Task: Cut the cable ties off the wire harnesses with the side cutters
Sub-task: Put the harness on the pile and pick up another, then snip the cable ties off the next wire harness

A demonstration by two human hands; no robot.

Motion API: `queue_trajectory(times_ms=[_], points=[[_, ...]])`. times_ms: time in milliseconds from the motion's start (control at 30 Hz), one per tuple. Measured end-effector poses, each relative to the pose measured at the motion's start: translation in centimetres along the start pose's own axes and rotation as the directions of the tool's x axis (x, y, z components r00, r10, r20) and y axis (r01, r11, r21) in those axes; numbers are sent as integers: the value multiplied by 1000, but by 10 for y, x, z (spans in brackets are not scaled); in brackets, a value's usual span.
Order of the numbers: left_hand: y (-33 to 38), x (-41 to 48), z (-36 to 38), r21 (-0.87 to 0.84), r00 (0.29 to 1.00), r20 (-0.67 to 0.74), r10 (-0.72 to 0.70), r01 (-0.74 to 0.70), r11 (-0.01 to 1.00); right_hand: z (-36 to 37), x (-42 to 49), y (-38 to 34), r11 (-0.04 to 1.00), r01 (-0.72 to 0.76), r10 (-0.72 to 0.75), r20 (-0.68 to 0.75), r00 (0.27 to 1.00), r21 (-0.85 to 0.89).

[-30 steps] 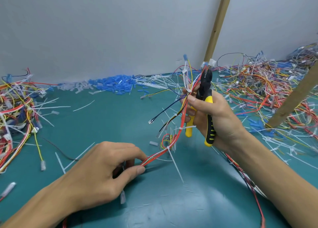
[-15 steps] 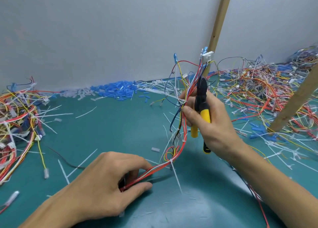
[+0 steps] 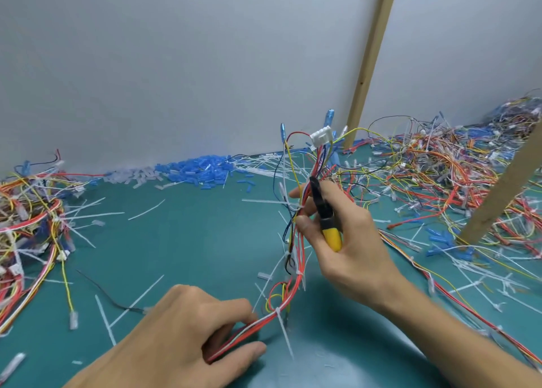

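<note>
Cluttering teal mat [image 3: 187, 247]: harnesses [image 3: 434, 173], ties [image 3: 258, 164].

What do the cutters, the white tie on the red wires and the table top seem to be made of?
Cutters: yellow matte grip, probably rubber or plastic; black head, likely coated steel. Cable tie: whitish, slightly translucent plastic, perhaps nylon, since its thin tail sticks out straight. Table top: teal mat with soft sheen and faint reflections, likely vinyl or rubber.

Harness [image 3: 293, 288] spans left hand [image 3: 187, 340], front, to right hand [image 3: 352, 244] holding side cutters [image 3: 331, 235]; wire heap [image 3: 440, 176] behind right.
</note>
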State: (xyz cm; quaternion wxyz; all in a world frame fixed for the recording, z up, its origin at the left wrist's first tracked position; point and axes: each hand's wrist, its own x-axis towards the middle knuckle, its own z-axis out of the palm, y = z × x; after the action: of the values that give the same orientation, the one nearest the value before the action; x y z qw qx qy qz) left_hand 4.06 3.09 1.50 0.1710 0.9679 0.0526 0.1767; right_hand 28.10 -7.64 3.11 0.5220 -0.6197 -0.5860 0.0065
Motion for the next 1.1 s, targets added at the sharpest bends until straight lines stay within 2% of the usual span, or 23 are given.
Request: queue_trajectory(times_ms=[133,267,333,400,467,533,567,600,667,733,800,933,1000,1100], points=[[0,0,-2,-90,1000,-9,26,-27,996,1,-1,-2,997,-23,21,20,1000,76],[-1,2,-4,-193,997,-61,40,-51,980,-4,-1,-2,939,-136,111,96,989,315],[-1,2,-6,-254,992,-124,-11,-21,967,-7,-1,-3,839,-236,148,210,966,491],[-3,1,-6,-273,976,-206,-72,13,962,-8,-2,-4,691,-346,123,369,921,635],[-3,0,-5,-310,955,-266,-132,45,950,-7,-3,-8,541,-447,49,504,862,712],[-3,1,-2,-444,943,-260,-210,76,893,-8,-5,-11,485,-510,-13,589,808,710],[-4,1,0,-540,938,-234,-256,93,836,-9,-6,-13,515,-519,-21,616,788,682],[-4,3,2,-633,934,-203,-292,102,767,-10,-8,-14,602,-494,-7,623,783,627],[-6,4,3,-740,937,-160,-310,94,666,-8,-10,-18,819,-353,33,576,817,453],[-8,6,4,-789,957,-109,-269,81,609,-2,-12,-22,906,-231,16,518,855,354],[-7,8,6,-854,963,-46,-266,100,511,6,-13,-25,950,-151,8,462,887,274],[-3,15,15,-947,904,24,-426,157,281,17,-17,-28,991,122,-135,387,912,59],[-2,15,15,-958,886,49,-460,172,229,22,-20,-30,979,200,-173,368,914,-35],[-4,15,10,-972,861,67,-504,170,161,23,-20,-28,967,235,-187,362,913,-93]])
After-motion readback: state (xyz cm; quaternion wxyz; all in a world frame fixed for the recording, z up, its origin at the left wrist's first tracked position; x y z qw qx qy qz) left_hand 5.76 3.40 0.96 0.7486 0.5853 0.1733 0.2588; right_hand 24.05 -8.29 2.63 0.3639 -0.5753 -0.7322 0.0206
